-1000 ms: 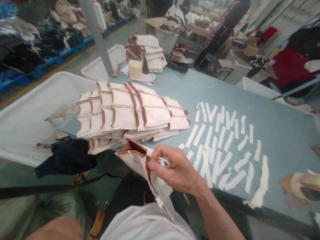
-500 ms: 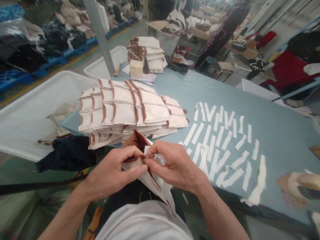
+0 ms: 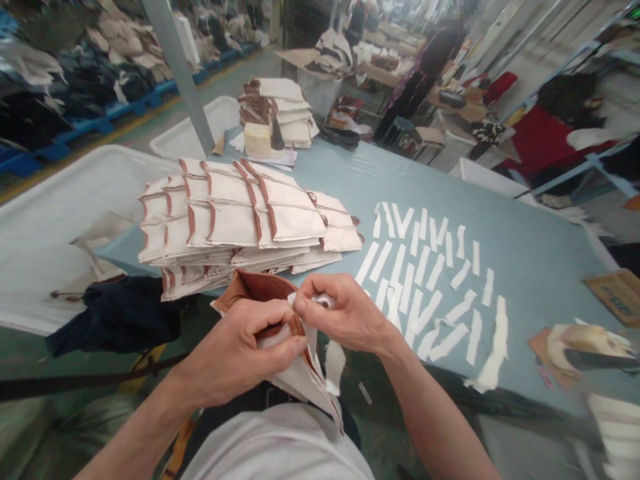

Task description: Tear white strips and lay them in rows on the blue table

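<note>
A cream fabric bag with brown edging (image 3: 303, 387) is held in front of my body, its brown-lined mouth gaping upward. My left hand (image 3: 240, 353) is closed on the bag's rim, thumb on the outside. Close beside those fingertips, my right hand (image 3: 345, 310) pinches a small white strip (image 3: 292, 298) at the rim; its fingers hide most of it. A wider white piece (image 3: 335, 367) hangs below my right hand, and I cannot tell what it is attached to.
Similar cream bags (image 3: 235, 207) lie stacked on the blue-grey table (image 3: 360, 170). Rows of white strips (image 3: 420, 267) are spread to the right. A tape roll (image 3: 585, 343) sits at the right edge. White bins (image 3: 60, 200) stand at left, and a person (image 3: 425, 67) is in the background.
My right hand has shifted slightly up and away from my left thumb. The bag's mouth has opened wider, and the white piece now hangs below my right hand.
</note>
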The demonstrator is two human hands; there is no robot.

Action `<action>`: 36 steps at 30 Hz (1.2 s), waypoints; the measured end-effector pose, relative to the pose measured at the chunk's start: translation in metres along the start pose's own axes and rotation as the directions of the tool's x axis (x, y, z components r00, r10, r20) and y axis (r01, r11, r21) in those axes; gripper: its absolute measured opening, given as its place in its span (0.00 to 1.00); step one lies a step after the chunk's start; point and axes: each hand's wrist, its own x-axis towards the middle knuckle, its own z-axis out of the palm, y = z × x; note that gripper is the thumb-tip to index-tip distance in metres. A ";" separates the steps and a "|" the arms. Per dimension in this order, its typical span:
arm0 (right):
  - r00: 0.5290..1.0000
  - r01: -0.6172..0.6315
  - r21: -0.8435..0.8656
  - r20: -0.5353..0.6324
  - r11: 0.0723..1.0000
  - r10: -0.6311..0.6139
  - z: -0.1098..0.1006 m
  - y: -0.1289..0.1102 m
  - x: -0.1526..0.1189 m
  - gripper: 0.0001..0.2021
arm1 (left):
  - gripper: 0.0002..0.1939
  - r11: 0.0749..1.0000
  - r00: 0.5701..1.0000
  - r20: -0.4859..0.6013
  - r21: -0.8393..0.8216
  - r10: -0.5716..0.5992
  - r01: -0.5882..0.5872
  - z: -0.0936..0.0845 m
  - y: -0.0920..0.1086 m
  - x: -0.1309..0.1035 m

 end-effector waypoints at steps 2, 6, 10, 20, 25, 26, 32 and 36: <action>0.999 0.016 0.023 -0.049 1.000 -0.015 -0.001 -0.003 -0.005 0.09 | 0.12 1.000 1.000 0.014 -0.014 0.026 -0.025 0.007 0.007 -0.004; 0.984 0.048 0.131 -0.179 0.990 -0.024 -0.005 -0.002 -0.016 0.09 | 0.16 0.996 1.000 -0.015 -0.081 0.027 -0.029 0.013 0.014 -0.009; 0.951 0.082 0.301 -0.309 0.950 0.016 -0.004 0.005 -0.029 0.09 | 0.19 0.994 0.994 -0.067 -0.067 0.087 -0.091 0.014 0.014 -0.009; 0.960 -0.032 0.266 -0.261 0.963 0.104 0.023 -0.005 -0.062 0.14 | 0.14 0.998 0.955 -0.295 -0.070 -0.023 0.002 0.039 -0.002 -0.010; 0.925 -0.125 0.112 -0.345 0.986 0.157 0.028 -0.014 -0.063 0.15 | 0.13 0.998 0.941 -0.338 -0.068 -0.015 -0.009 0.043 -0.002 -0.016; 0.920 -0.148 0.095 -0.352 0.984 0.172 0.029 -0.015 -0.063 0.15 | 0.12 0.998 0.938 -0.346 -0.062 -0.011 -0.011 0.043 -0.003 -0.017; 0.929 -0.169 0.019 -0.332 0.985 0.166 0.034 -0.018 -0.063 0.10 | 0.10 0.997 0.923 -0.384 -0.072 -0.036 0.009 0.041 -0.010 -0.020; 0.933 -0.109 -0.063 -0.351 0.992 0.080 0.041 -0.019 -0.062 0.07 | 0.11 0.998 0.914 -0.405 -0.067 -0.041 0.015 0.040 -0.012 -0.020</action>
